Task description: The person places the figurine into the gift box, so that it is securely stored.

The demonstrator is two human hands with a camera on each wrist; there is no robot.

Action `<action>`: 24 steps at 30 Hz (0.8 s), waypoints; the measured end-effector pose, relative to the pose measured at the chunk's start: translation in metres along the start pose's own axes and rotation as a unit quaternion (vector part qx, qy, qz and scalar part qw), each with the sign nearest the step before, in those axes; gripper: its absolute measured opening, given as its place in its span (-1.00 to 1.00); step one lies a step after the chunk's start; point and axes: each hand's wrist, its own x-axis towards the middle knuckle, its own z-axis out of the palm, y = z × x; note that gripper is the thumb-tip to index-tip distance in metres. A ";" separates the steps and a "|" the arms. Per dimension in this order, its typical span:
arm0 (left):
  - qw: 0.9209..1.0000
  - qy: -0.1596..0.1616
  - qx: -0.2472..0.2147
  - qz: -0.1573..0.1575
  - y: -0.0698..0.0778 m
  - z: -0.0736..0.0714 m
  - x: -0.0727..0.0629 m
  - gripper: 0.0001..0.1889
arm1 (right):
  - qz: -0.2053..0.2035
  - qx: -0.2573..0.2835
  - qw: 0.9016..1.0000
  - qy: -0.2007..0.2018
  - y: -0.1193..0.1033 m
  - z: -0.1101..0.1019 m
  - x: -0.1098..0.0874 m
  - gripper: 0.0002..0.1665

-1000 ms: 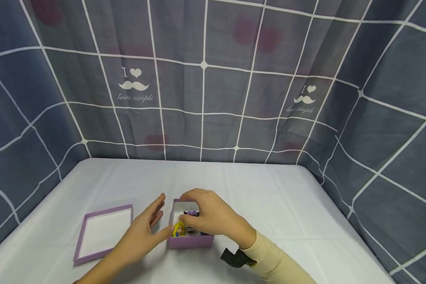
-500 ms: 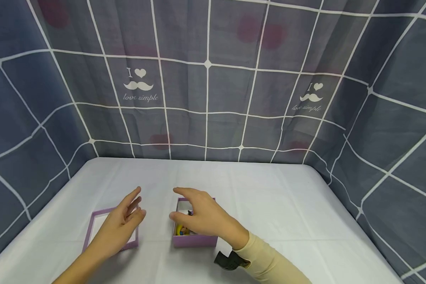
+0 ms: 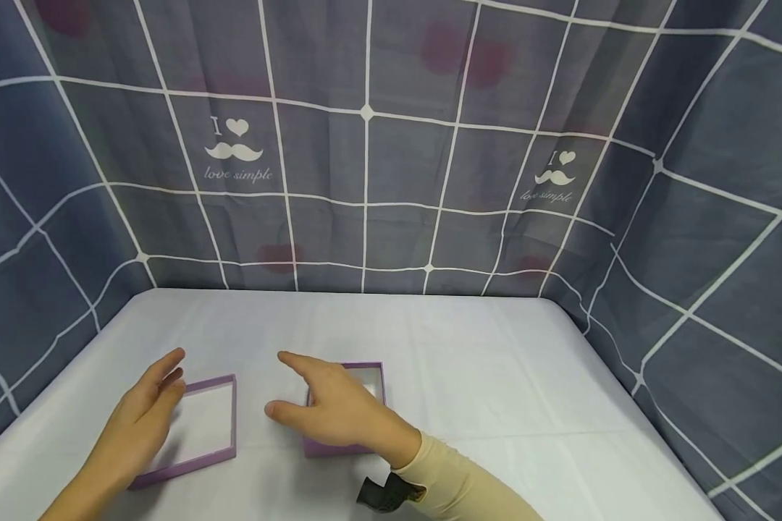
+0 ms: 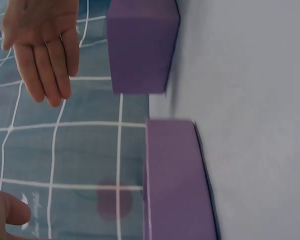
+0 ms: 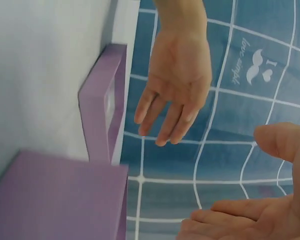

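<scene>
Above the left part of a shallow purple lid (image 3: 233,416) hovers my left hand (image 3: 137,423), fingers extended and holding nothing. My right hand (image 3: 335,405) is raised over the deeper purple box (image 3: 322,449), its thumb and fingers spread apart past the box's left side. It covers most of the box's opening, and whatever lies inside is hidden. The lid rests with its white inner face up. In the right wrist view, the lid (image 5: 102,100) and the box (image 5: 60,200) show from the side, and the left hand's palm (image 5: 180,85) bears nothing.
A white cloth (image 3: 495,383) covers the table. Grey-blue checked curtains (image 3: 326,166) enclose it at the back and both sides. A dark strap piece (image 3: 384,494) hangs at the right wrist, below a beige sleeve (image 3: 463,477).
My left hand has moved left, from beside the box to over the lid. The right hand has lifted from the toy figures in the box, spread its fingers and shifted left.
</scene>
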 end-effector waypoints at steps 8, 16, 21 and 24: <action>0.993 -0.025 0.045 -0.106 -0.023 -0.021 -0.006 -0.33 | 0.007 0.017 1.000 -0.015 -0.017 0.017 0.004 -0.12; 0.985 -0.031 0.063 -0.160 -0.034 -0.029 -0.007 -0.26 | 0.043 0.073 0.996 -0.037 -0.024 0.035 0.008 -0.03; 0.976 -0.076 0.067 -0.195 -0.039 -0.029 -0.009 -0.21 | 0.058 0.086 0.993 -0.060 -0.023 0.051 0.012 -0.04; 0.970 -0.101 0.068 -0.211 -0.040 -0.029 -0.011 -0.19 | 0.082 0.094 0.990 -0.066 -0.021 0.063 0.014 -0.04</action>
